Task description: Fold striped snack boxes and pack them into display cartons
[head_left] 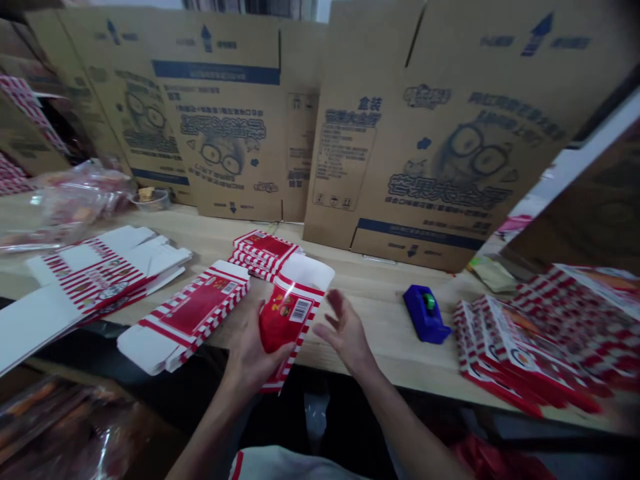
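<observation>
My left hand (250, 357) is wrapped round a red-and-white striped carton (299, 311), held tilted above the table's front edge. The carton's white end flap stands open at the top, and a barcode shows on its face. Beside its right edge is my right hand (347, 335), fingers apart and curved, with nothing in it. A stack of flat striped cartons (200, 303) lies to the left of my left hand. Just behind the held carton sits a smaller pile of striped boxes (260, 250).
A blue tape dispenser (425, 317) stands to the right. Filled striped boxes (520, 347) are piled at far right. Unfolded white cartons (105, 273) and clear plastic packets (80, 193) lie left. Large cardboard boxes (240, 193) wall off the back. Below left are wrapped packets (65, 427).
</observation>
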Demonstrator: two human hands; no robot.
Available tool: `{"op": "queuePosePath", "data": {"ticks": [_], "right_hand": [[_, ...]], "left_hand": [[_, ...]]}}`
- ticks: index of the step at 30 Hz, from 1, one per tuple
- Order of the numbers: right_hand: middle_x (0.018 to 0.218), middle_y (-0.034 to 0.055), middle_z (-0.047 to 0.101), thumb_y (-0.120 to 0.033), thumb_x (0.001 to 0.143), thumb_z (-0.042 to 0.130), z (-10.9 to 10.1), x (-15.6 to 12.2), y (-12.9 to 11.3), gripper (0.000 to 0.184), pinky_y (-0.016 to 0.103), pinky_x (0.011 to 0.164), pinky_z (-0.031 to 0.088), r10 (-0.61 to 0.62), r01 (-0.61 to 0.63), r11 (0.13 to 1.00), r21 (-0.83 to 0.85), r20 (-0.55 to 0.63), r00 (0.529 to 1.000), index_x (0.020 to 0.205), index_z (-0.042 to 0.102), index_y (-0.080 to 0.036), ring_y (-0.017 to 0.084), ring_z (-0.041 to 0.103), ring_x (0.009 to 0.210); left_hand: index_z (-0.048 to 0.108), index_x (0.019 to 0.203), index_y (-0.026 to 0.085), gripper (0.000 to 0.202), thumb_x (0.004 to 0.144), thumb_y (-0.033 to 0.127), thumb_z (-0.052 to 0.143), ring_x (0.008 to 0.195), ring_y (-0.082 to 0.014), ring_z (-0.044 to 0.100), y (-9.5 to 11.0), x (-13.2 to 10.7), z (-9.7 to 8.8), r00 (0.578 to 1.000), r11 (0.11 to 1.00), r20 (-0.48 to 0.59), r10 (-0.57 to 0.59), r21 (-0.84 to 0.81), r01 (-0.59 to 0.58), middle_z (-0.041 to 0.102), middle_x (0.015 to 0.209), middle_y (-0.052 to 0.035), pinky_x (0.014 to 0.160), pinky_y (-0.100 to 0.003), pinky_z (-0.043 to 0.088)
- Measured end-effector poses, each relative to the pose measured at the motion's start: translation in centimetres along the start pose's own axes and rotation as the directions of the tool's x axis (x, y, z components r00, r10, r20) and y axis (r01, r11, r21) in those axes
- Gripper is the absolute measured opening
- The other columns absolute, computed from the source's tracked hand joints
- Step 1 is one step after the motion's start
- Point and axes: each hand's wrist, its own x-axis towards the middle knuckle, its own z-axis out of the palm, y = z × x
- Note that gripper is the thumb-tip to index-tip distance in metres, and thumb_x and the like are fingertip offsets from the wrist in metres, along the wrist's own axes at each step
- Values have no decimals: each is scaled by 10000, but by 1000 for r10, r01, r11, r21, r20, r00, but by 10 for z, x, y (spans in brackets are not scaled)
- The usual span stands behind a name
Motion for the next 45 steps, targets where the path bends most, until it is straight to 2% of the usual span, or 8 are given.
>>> {"op": "queuePosePath", "data": {"ticks": [3, 8, 14, 21, 26, 36, 40, 45], "right_hand": [[1221, 98, 643, -380, 696, 768, -23, -18, 3, 517, 410, 892, 528, 64, -82, 994, 75, 216, 974, 1157, 604, -212, 274, 600, 1138], [947, 55, 741, -342, 693, 778, -64, -35, 8, 313, 352, 790, 560, 66, -79, 992, 93, 132, 989, 945, 689, -179, 228, 696, 866], [889, 53, 741, -379, 710, 752, -95, -49, 36, 288, 362, 732, 561, 37, -28, 986, -161, 51, 998, 906, 714, -171, 245, 688, 807], [861, 52, 739, -411, 750, 715, -103, -72, 60, 278, 387, 758, 549, 233, -240, 971, 8, 205, 951, 916, 712, -188, 247, 694, 806], [1000, 39, 691, -365, 687, 777, -113, -71, 70, 529, 354, 734, 557, 121, -117, 992, 47, -103, 987, 1172, 590, -268, 188, 676, 774], [876, 64, 674, -386, 765, 691, -116, -43, 85, 207, 334, 773, 512, 46, -50, 989, -142, -33, 998, 824, 706, -188, 204, 630, 840], [772, -4, 631, -383, 708, 741, -117, -35, 85, 444, 289, 676, 513, 202, -202, 979, -22, 21, 979, 1106, 624, -228, 163, 612, 707], [806, 42, 644, -413, 780, 676, -125, -33, 80, 222, 316, 741, 503, 115, -83, 981, -176, 180, 977, 788, 710, -194, 186, 618, 782]], "left_hand": [[352, 1372, 145, 908, 601, 387, 767, 1123, -330, 605, 15, -12, 28, 998, 972, 65, 12, -235, 4, 615, 1245, -169, 930, -452, 486], [574, 1168, 152, 618, 627, 369, 780, 1012, -291, 663, 15, -20, 50, 919, 672, 394, 29, -688, 274, 686, 1142, -131, 858, -401, 536], [683, 743, 112, 355, 617, 422, 802, 502, -198, 647, 8, -32, 71, 837, 374, 535, -117, -757, 536, 702, 596, -41, 531, -311, 528], [594, 1206, 173, 507, 737, 295, 744, 979, -222, 668, 11, -26, 80, 935, 341, 344, 89, -892, 296, 695, 1138, -100, 862, -333, 531], [479, 1347, 193, 711, 704, 279, 768, 987, -253, 669, -1, -23, 94, 890, 339, 452, 60, -848, 408, 676, 1177, -123, 839, -395, 549], [688, 682, 111, 244, 687, 349, 742, 766, -176, 646, -16, -1, 113, 882, 478, 468, -47, -765, 432, 711, 888, -84, 699, -282, 516], [640, 823, 168, 253, 598, 220, 746, 544, -90, 548, -15, 13, 118, 879, 494, 470, -82, -747, 445, 594, 635, 54, 528, -193, 433], [692, 762, 151, 162, 637, 252, 707, 635, -130, 592, -17, 23, 107, 823, 690, 560, 100, -635, 348, 623, 697, -4, 599, -233, 468]]}}
